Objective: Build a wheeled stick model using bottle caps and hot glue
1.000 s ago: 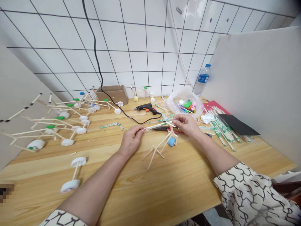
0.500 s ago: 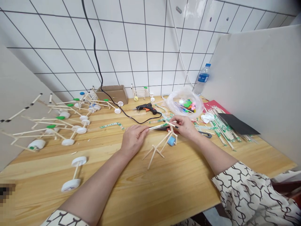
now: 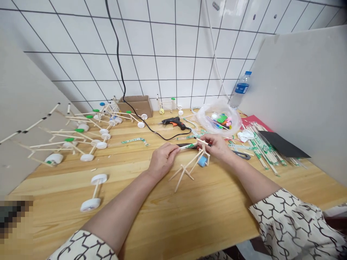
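My left hand (image 3: 163,159) pinches one end of a green-and-white paper chopstick wrapper (image 3: 187,147) near the middle of the table. Around the frame's upper end, my right hand (image 3: 216,146) has its fingers closed by the wrapper's other end; its fingertips are partly hidden. A thin stick frame (image 3: 184,168) stands below my right hand, with a black-tipped crossbar on top and a blue piece (image 3: 202,161) beside its joint. Behind the wrapper lies a dark-handled tool, mostly hidden.
A black glue gun (image 3: 175,122) lies behind, its cord running left. Stick frames with white wheels (image 3: 87,157) fill the left; a wheel pair (image 3: 90,204) lies nearer. Right are a plastic bag (image 3: 205,124), wrapped chopsticks (image 3: 260,150), black sheet (image 3: 283,143) and bottle (image 3: 241,90).
The view has shifted, so the table items appear farther right. Both hands keep nearly the same pose, and the wrapper looks shorter between them.
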A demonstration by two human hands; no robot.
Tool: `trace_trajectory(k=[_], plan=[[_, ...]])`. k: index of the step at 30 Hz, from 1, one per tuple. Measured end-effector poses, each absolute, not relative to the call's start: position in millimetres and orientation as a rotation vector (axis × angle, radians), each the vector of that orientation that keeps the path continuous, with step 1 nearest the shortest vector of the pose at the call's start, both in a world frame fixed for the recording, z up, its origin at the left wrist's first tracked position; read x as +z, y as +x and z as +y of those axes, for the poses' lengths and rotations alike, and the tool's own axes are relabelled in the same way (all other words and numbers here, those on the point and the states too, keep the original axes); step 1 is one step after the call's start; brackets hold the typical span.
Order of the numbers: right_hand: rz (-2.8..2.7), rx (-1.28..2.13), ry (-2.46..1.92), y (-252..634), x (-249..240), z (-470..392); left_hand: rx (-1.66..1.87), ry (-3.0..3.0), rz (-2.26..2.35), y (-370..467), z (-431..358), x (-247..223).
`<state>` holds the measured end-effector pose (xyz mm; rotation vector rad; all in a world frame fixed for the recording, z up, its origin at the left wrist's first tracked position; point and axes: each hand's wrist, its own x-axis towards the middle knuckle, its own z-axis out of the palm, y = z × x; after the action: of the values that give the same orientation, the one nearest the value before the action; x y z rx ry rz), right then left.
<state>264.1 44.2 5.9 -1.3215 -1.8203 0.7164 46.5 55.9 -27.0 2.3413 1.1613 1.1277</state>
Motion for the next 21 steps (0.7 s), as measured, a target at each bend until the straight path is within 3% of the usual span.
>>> trace_trajectory(k=[21], plan=[[-1.996,0.522,-1.343,273,1,49,1.044,2.365,1.099,42,60,-34]])
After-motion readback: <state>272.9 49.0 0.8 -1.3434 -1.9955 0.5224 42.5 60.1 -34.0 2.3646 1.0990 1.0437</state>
